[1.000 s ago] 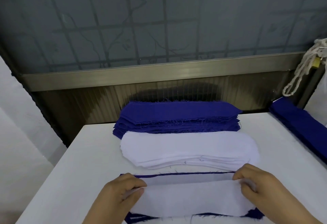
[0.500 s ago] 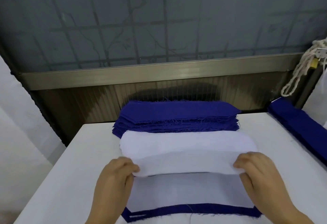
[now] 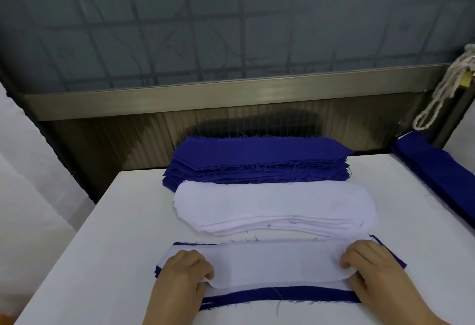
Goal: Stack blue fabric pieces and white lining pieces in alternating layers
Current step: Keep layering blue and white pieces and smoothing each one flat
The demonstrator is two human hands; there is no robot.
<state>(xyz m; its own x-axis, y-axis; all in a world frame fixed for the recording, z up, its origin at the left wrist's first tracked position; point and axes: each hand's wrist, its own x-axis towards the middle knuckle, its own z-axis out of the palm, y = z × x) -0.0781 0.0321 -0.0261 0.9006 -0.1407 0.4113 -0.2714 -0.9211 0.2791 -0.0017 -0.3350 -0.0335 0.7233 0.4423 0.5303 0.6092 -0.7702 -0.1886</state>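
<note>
Near the front edge of the bench (image 3: 108,222), in the head view, the only view given, a white lining piece (image 3: 277,263) lies lengthwise over the alternating stack (image 3: 282,294), whose blue fabric shows as a band along the near side and as slivers at the far edge and both ends. The left hand (image 3: 185,273) pinches the lining's left end, fingers curled over it and its edge tucked under the fingertips. The right hand (image 3: 372,270) grips the right end the same way, fingers bent over the rounded tip. Holding both ends at once keeps the limp strip taut and flat, so it can, I judge, be squared onto the blue piece below without wrinkling. The lining's near edge is slightly lifted and curved, so it looks not fully settled yet; the step in hand seems to be laying and aligning this white layer. Just behind, toward the middle of the bench, sits the supply pile of white lining pieces (image 3: 270,204), fanned slightly, and behind that, at the far edge, the pile of blue fabric pieces (image 3: 257,157), both within easy reach for taking turns. Another blue stack (image 3: 437,170) lies along the right edge, and a looped cord (image 3: 442,93) hangs by the far right corner.
</note>
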